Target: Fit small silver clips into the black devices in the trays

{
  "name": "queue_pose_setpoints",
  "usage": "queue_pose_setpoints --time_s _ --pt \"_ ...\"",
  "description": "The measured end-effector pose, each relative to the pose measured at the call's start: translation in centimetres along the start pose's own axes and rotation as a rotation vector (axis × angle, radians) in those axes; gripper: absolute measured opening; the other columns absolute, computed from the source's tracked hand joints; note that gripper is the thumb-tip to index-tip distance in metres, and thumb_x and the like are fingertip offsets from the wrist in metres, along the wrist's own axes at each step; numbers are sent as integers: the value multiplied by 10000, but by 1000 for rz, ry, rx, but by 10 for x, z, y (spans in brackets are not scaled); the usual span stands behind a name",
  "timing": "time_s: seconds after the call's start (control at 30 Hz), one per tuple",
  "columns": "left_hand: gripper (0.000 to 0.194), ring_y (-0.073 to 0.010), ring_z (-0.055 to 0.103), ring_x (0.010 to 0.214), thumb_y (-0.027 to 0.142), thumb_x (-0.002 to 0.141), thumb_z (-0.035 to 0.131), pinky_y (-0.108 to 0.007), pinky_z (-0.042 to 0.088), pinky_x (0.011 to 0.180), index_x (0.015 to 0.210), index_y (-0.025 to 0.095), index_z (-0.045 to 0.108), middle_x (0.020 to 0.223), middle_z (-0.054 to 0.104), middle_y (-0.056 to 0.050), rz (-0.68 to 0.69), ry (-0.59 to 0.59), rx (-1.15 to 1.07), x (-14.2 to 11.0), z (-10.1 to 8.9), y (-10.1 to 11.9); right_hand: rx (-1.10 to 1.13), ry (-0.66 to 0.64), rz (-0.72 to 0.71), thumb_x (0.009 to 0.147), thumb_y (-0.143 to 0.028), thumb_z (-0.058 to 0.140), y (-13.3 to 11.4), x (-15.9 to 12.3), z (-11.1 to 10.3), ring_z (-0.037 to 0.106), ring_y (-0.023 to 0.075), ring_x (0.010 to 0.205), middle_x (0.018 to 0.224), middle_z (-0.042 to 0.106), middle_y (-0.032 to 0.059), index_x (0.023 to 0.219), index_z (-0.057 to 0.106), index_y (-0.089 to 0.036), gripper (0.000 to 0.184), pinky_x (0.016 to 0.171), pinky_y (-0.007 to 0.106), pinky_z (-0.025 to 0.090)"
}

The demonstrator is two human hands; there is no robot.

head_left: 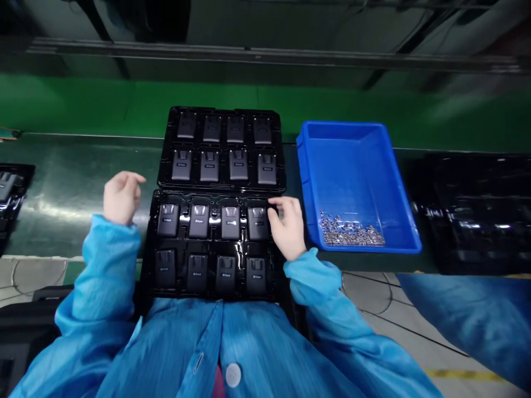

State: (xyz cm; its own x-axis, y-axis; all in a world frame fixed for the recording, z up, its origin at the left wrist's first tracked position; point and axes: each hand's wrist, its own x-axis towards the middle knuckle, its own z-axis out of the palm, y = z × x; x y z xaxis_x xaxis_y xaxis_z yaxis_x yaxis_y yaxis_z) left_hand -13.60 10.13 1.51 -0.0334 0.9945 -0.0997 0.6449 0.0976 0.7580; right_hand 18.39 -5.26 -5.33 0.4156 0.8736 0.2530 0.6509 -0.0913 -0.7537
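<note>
My left hand (122,197) hovers over the bench left of the trays, its index finger stretched to the right and the others loosely curled; nothing shows in it. At the right edge of the near black tray (213,244), my right hand (287,226) has its thumb and index finger apart, beside a small black device marked Riton (258,223). That tray holds two rows of such devices. Right behind it lies a second black tray (224,185), also filled with two rows of dark grey devices (266,168).
A blue plastic bin (352,166) stands to the right, with a heap of small shiny metal parts (352,235) at its near end. More black trays (485,210) lie at far right; another tray (14,188) is at far left. A person's blue sleeve (477,315) reaches in at lower right.
</note>
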Motion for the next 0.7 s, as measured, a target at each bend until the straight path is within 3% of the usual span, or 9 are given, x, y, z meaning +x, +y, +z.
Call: queue_pose_setpoints --time_s 0.07,0.13,0.17,0.2,0.27,0.33,0.4,0.5,0.7 --pt "187 -92 162 435 277 964 326 -203 202 422 926 200 492 546 181 88 -78 -141 -210 -37 11 -1 59 4 59 865 -263 499 0 -17 0 564 252 1045 1059 557 84 1006 612 -227 185 938 469 490" --pt "150 -89 177 411 251 929 380 -194 213 382 852 202 498 540 163 88 -164 -294 -360 -69 29 5 106 26 74 881 -254 499 -11 -27 -3 568 244 1053 1074 565 79 1015 619 -241 181 935 455 496" --pt "133 -78 192 399 214 910 413 -180 216 364 804 198 492 543 183 86 -236 -396 -479 -83 38 10 133 28 64 893 -251 501 -20 -30 -6 572 239 1057 1086 571 74 1023 623 -252 178 936 446 498" --pt "146 -64 184 385 164 899 428 -161 180 343 768 191 486 546 197 84 -422 -527 -794 -95 48 16 164 20 40 905 -250 506 -31 -32 -8 575 235 1063 1096 577 68 1033 626 -264 176 941 441 497" --pt "195 -34 252 365 69 892 389 -118 167 321 801 161 534 553 310 70 -720 -668 -1277 -111 66 29 221 -13 -42 921 -236 523 -53 -37 -13 577 229 1074 1098 592 59 1051 632 -269 173 955 434 488" --pt "286 -25 456 427 -1 869 346 -94 326 372 908 130 597 660 551 9 -869 -690 -1493 -120 80 37 268 -56 -119 923 -203 543 -70 -42 -17 579 219 1061 1080 605 50 1064 634 -258 177 935 414 487" --pt "352 -89 685 710 -8 865 346 -157 538 619 1038 106 630 918 709 -85 -900 -697 -1561 -126 89 41 287 -98 -163 917 -167 557 -81 -46 -19 581 206 1033 1060 612 41 1073 631 -250 191 900 390 489" --pt "410 -191 677 1109 85 931 356 -285 529 958 1268 74 589 1183 704 -142 -857 -776 -1645 -131 94 42 224 -151 -224 909 -137 573 -87 -50 -20 578 196 1000 1040 618 35 1067 625 -246 198 877 383 476" --pt "533 -172 681 1092 298 1041 236 -225 540 798 1479 42 399 1284 667 -138 -803 -914 -1729 -135 96 40 -17 -211 -355 887 -153 635 -89 -52 -14 555 186 912 948 628 17 960 644 -231 108 815 383 427"
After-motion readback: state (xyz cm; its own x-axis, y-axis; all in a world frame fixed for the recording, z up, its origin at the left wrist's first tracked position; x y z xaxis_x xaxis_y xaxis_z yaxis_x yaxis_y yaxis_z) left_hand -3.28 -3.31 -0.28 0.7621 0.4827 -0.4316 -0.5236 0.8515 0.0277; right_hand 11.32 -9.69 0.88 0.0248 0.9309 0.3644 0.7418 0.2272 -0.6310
